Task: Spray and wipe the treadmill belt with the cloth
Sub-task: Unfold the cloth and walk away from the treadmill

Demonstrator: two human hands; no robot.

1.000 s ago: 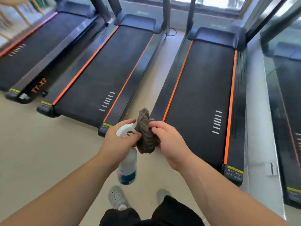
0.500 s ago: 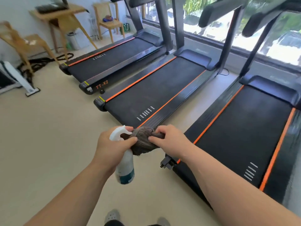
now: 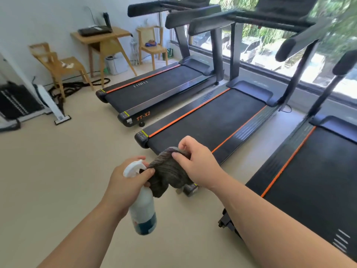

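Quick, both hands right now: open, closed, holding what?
Left hand: gripping the neck of the white plastic spray bottle.
Right hand: pinching the crumpled grey-brown ribbed cloth.

The left forearm (image 3: 87, 235) and right forearm (image 3: 270, 227) are bare to the frame's edge, as are the left grip (image 3: 127, 178) and right grip (image 3: 199, 167).

Cloth (image 3: 168, 174): grey-brown ribbed knit fabric, soft and matt.
Spray bottle (image 3: 143, 207): smooth translucent white plastic with a slight sheen (the trigger head is opaque white).
Treadmill belt (image 3: 210, 122): black, matt, finely grained, rubbery-looking.
Side rail (image 3: 245, 130): dark ridged plastic, faintly glossy.
Floor (image 3: 58, 180): beige, smooth, matt.
Table (image 3: 104, 36), chairs (image 3: 59, 64): pale wood, low sheen.
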